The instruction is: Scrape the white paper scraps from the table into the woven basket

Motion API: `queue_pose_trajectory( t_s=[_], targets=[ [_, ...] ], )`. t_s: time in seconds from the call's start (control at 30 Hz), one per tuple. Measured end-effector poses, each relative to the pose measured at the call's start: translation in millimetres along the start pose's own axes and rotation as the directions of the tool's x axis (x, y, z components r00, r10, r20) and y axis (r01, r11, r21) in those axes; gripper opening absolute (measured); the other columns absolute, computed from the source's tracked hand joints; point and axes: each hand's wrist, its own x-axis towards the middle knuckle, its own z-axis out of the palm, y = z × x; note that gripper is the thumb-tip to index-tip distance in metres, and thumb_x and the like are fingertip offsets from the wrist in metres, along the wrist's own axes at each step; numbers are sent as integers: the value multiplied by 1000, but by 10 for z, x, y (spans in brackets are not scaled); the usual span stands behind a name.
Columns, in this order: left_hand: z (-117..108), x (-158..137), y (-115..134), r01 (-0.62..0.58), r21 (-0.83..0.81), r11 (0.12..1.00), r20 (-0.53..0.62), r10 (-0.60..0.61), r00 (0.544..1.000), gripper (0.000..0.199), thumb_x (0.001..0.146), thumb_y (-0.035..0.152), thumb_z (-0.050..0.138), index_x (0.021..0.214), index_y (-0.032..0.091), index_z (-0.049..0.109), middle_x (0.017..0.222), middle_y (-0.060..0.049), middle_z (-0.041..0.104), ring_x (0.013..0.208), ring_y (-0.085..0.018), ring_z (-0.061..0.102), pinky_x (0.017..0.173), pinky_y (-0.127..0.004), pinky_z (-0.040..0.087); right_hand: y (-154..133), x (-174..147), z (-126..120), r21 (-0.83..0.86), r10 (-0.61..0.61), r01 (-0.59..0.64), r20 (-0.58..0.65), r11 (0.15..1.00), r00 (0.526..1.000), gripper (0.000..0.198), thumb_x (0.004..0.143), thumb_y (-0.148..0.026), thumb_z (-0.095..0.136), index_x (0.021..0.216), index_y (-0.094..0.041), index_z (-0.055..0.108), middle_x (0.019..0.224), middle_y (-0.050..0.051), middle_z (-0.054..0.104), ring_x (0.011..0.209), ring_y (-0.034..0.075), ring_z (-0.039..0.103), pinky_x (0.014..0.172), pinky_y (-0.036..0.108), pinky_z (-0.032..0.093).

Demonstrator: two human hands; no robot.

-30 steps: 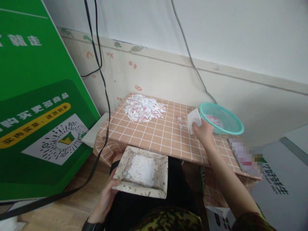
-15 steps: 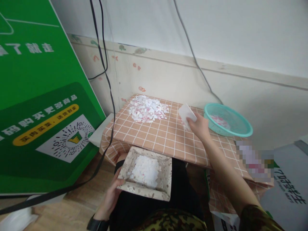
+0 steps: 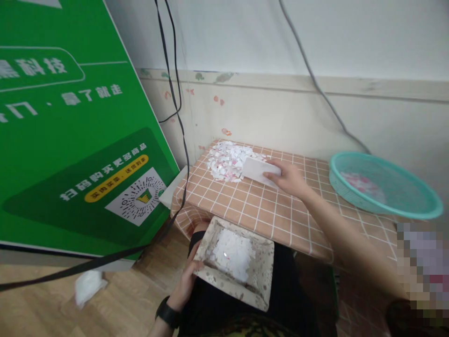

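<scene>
My right hand (image 3: 289,177) grips a flat white scraper card (image 3: 258,171), tilted, with its left edge against a pile of white and pink paper scraps (image 3: 228,160) on the table. Low in front of me, my left hand (image 3: 189,278) is closed on the left rim of a mottled stone-coloured square tray (image 3: 261,285), which rests over my lap. White flakes or scraps (image 3: 233,255) lie in the tray's middle. The fingers under the tray are hidden.
The table (image 3: 242,206) has a brown checked cloth. A turquoise plastic basket (image 3: 386,213) with pink and white scraps stands at right. A green sign (image 3: 87,140) fills the left; a black cable (image 3: 182,135) hangs before it. A white bag (image 3: 87,286) lies on the floor.
My right hand has moved left with the card from near the basket to the scrap pile. The view has shifted left. My left hand still holds the tray.
</scene>
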Motion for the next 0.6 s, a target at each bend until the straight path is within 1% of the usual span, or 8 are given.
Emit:
queue_pose_trajectory(
  t_s=[0.1, 0.2, 0.3, 0.4, 0.5, 0.6],
  targets=[
    [-1, 18, 20, 20, 28, 999, 42, -21, 999, 62, 75, 33, 59, 137, 24, 60, 134, -7, 68, 129, -38, 55, 113, -52, 35, -13, 2, 186, 14, -1, 1, 4, 1000, 1000, 35, 88, -34, 61, 120, -23, 69, 116, 10, 74, 103, 32, 69, 92, 50, 53],
    [-33, 17, 36, 32, 46, 998, 55, -35, 998, 64, 73, 33, 60, 136, 26, 60, 137, -6, 66, 129, -38, 54, 112, -53, 35, 9, -34, 281, -18, 21, -21, -14, 1000, 1000, 36, 91, -35, 57, 124, -24, 67, 119, 11, 73, 108, 34, 68, 95, 53, 51],
    [-29, 9, 85, 71, 36, 997, 26, -72, 997, 67, 67, 29, 62, 134, 25, 61, 134, -7, 68, 127, -39, 55, 110, -53, 36, 65, -64, 277, -24, 46, -45, 29, 999, 999, 36, 94, -35, 54, 125, -24, 66, 115, 11, 74, 103, 33, 70, 92, 52, 52],
    [46, 8, 203, 139, -5, 990, 14, -139, 990, 74, 60, 25, 61, 133, 21, 62, 126, -9, 72, 122, -41, 58, 105, -54, 39, 159, -68, 241, 35, 31, -33, 63, 999, 998, 33, 93, -35, 56, 122, -27, 67, 114, 8, 75, 102, 30, 71, 90, 48, 53],
    [153, 11, 351, 190, -47, 981, -8, -190, 982, 79, 55, 21, 61, 134, 21, 62, 120, -9, 74, 115, -40, 62, 99, -51, 43, 250, -69, 228, 113, 39, -42, 28, 993, 999, 32, 92, -37, 57, 120, -25, 68, 113, 8, 75, 98, 29, 72, 86, 45, 55],
    [222, 21, 445, 195, -77, 978, -17, -197, 980, 86, 52, 16, 59, 137, 23, 59, 123, -7, 72, 115, -38, 62, 96, -47, 45, 270, -98, 248, 131, 79, -74, -36, 989, 996, 33, 91, -37, 56, 118, -22, 68, 113, 10, 75, 97, 29, 72, 84, 45, 55]
  ],
)
